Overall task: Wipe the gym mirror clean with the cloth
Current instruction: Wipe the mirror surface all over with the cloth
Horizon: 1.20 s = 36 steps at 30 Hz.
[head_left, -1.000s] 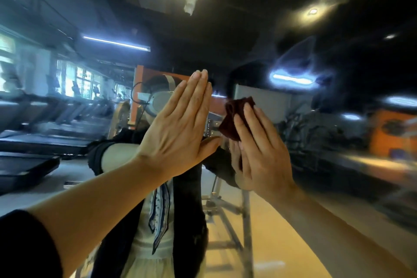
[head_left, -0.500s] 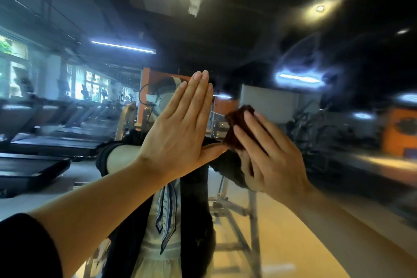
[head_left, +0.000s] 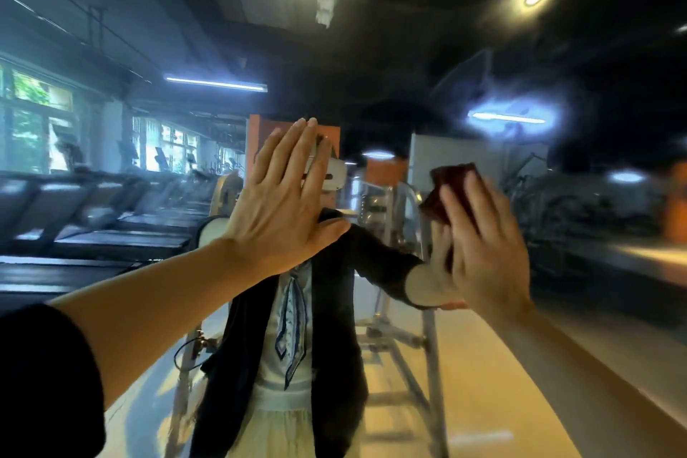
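The gym mirror (head_left: 483, 30) fills the whole view and carries hazy smears at the upper right. My left hand (head_left: 282, 204) lies flat against the glass at the centre, fingers straight and together. My right hand (head_left: 479, 245) presses a dark red cloth (head_left: 451, 188) onto the mirror to the right, fingers straight over it. The cloth sticks out above my fingertips. My own reflection, in a dark jacket and light dress, stands behind both hands.
Reflected in the mirror are a row of treadmills (head_left: 93, 219) on the left, a metal exercise frame (head_left: 409, 327) at the centre, orange pillars and ceiling lights. A smeared patch (head_left: 509, 115) glows around a reflected light at the right.
My right hand has slid the cloth to the right across the glass, away from my left hand. My left hand has stayed flat in place.
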Tool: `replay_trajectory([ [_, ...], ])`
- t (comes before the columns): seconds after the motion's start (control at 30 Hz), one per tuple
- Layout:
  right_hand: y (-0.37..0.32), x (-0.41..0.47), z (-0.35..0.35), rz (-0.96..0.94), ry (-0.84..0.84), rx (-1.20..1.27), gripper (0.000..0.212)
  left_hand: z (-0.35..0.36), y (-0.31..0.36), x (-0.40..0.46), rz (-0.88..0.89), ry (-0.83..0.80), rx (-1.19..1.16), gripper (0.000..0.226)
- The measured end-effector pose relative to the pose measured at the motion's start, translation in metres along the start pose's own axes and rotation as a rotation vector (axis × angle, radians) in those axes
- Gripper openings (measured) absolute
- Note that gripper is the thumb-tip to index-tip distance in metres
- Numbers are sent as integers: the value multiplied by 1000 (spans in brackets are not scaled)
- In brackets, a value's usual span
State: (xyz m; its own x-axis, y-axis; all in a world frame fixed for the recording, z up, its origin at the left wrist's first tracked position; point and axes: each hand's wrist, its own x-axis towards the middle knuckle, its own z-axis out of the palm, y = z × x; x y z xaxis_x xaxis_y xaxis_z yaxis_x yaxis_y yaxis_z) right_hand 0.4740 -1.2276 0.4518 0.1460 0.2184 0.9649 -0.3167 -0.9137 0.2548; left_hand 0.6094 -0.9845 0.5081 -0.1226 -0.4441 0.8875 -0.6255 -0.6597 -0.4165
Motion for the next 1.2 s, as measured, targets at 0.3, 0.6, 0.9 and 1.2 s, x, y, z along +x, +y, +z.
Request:
replay_trajectory([
  [0.3,-4,43,17,-144,19,72,63,-15,34,86,147,91,9,66],
  [0.6,80,112,0,680,238,32,56,-22,2,124,79,-34,235,82],
  [0.9,-53,185,12,164,184,74,62,-26,-26,105,-8,-29,176,88],
  [1.2,-48,167,10,-149,-78,3,66,-24,-15,92,-10,-46,160,80],
])
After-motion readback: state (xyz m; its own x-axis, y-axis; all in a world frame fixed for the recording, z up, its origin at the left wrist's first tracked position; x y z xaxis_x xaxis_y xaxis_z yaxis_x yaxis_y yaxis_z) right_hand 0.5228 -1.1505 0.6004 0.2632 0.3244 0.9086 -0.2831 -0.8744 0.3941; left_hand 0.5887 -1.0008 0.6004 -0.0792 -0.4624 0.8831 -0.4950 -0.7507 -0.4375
